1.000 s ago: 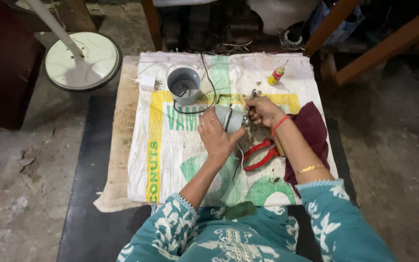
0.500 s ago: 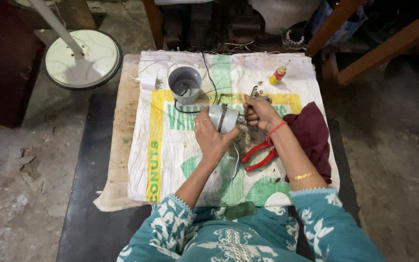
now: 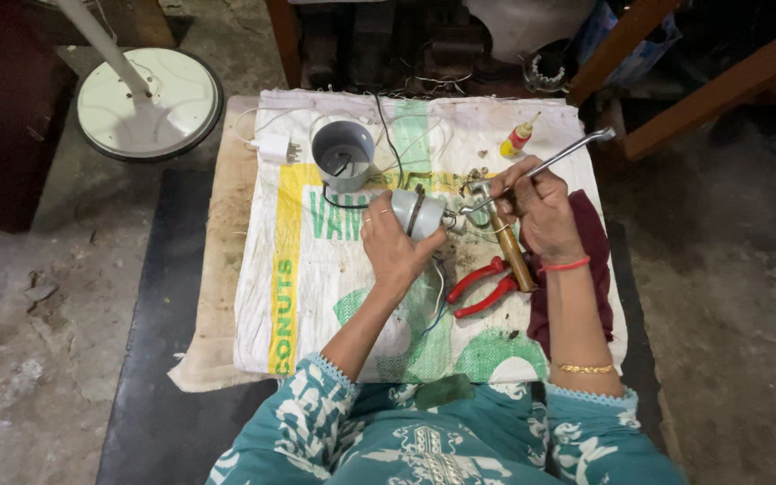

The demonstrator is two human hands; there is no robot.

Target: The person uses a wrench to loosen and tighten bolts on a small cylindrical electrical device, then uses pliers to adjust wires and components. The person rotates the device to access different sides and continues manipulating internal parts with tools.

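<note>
head view: left hand (image 3: pixel 394 244) is gripping the small grey motor housing (image 3: pixel 417 212) just above the woven sack (image 3: pixel 316 269), fingers wrapped round its body. right hand (image 3: pixel 539 208) is clenching a long metal tool (image 3: pixel 545 164), tip meeting the housing's end. better to be bracing the housing firmly and keeping the tool in line with the fastener. the contact point is looking too small to read; the red pliers (image 3: pixel 482 286) are lying idle, partly under the wrist.

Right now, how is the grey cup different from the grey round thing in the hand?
The grey cup stands open-topped on the sack, untouched; the grey round thing lies sideways, gripped by the left hand. A metal tool touches only the round thing. Both are grey with wires attached.
</note>
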